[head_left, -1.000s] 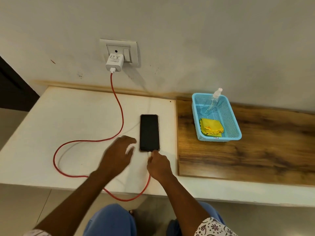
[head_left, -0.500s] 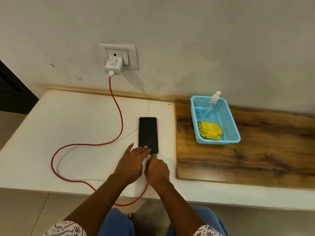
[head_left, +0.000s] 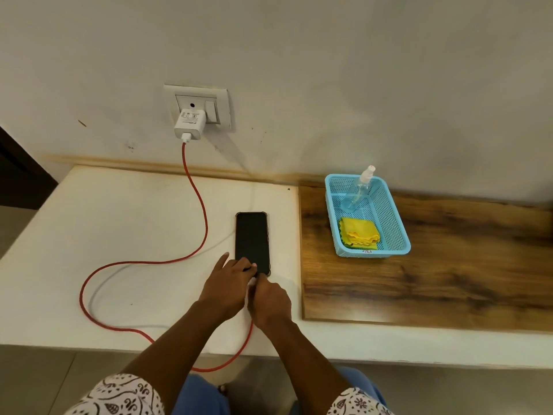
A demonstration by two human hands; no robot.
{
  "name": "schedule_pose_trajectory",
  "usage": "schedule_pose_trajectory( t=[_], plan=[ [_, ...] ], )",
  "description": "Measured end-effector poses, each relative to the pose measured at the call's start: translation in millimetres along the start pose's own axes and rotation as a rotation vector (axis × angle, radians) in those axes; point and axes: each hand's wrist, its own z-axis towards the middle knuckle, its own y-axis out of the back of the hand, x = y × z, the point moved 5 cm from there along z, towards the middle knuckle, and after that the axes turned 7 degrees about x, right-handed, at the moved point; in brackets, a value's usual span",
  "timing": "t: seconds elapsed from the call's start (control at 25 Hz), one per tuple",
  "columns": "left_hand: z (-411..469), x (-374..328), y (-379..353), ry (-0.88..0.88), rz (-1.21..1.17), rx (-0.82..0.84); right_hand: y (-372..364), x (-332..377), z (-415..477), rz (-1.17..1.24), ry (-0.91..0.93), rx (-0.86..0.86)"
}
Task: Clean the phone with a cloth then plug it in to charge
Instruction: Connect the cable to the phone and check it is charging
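Phone [head_left: 252, 241] flat, long axis toward wall [head_left: 359, 85]

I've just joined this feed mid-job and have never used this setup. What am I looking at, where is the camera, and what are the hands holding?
There is no machine here: a person works with two bare hands. The single picture comes from a camera worn on their head, looking forward and down. On the white counter lies a phone, screen dark. The left hand rests straight fingers on its near end. The right hand curls at that same end, where the red cable runs into it. It seems to pinch the cable's end, though the plug itself is hidden. The cable loops back to a charger in the wall socket. To the right, on a wooden board, a blue basket holds a folded yellow cloth and a spray bottle.
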Motion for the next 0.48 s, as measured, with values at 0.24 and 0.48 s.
schedule_pose_trajectory(
  t=[0.24,0.48],
  plan=[
    [5,10,24,-0.045,-0.306,0.062,-10,0,-12,0.140,-0.019,-0.086],
    [40,44,115,0.131,-0.832,-0.275,-12,0,-12,0.186,-0.021,-0.067]
  ],
)
